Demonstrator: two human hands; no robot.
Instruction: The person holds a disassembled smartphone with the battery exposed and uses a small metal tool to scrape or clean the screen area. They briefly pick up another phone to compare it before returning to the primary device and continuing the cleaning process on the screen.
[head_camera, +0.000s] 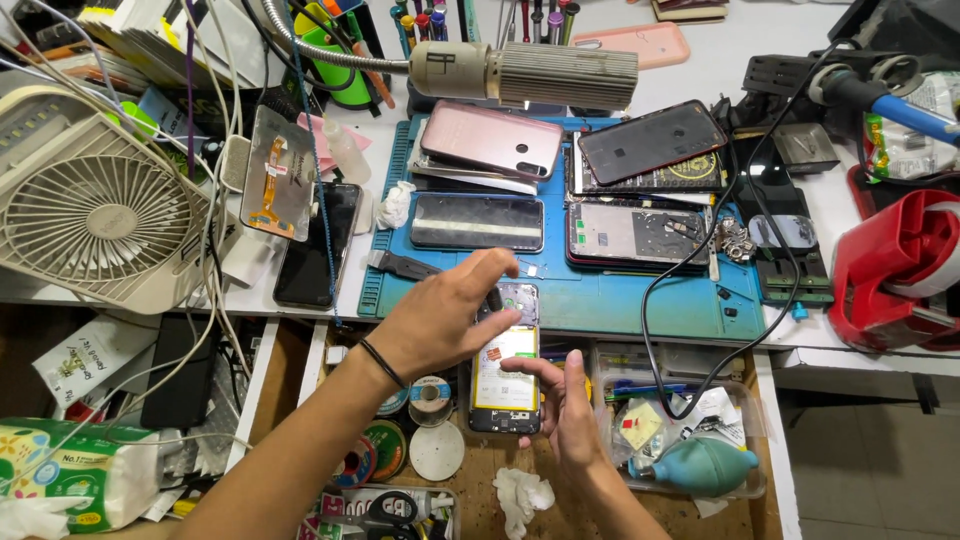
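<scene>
An opened phone with its back cover off, showing a white-and-yellow battery label, is held over an open wooden drawer. My left hand, a black band on its wrist, reaches in from the left and pinches the phone's top end, near the camera area. My right hand comes up from below at the phone's right edge, with its thumb lying on the battery. Whether a small tool sits between my left fingers cannot be made out.
A blue work mat beyond the drawer carries several phones and covers, a pink one among them. A white fan stands left, a lamp head hangs above, a red tape dispenser sits right. A teal air blower, solder spools and scissors lie below.
</scene>
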